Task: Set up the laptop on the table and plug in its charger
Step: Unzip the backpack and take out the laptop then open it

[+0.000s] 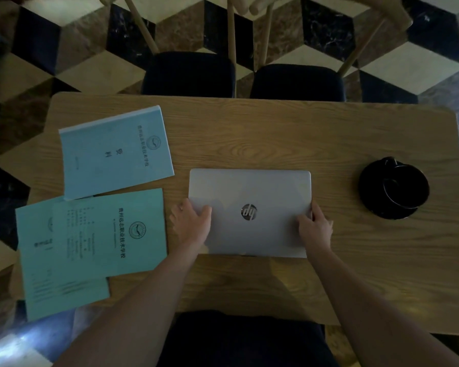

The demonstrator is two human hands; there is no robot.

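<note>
The closed laptop lies mid-frame on the counter, long axis left–right; the left hand rests spread on its left edge, the right hand grips its right edge — equally near.

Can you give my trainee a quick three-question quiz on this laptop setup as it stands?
1. True or false: the laptop lid is closed.
2. What sits on the table to the right of the laptop? A) a black cup on a saucer B) a charger C) a lamp
3. Where does the left hand rest?

Key:
1. True.
2. A, the black cup on its saucer.
3. On the laptop's left edge, fingers on the lid; the right hand holds the right edge.
</note>
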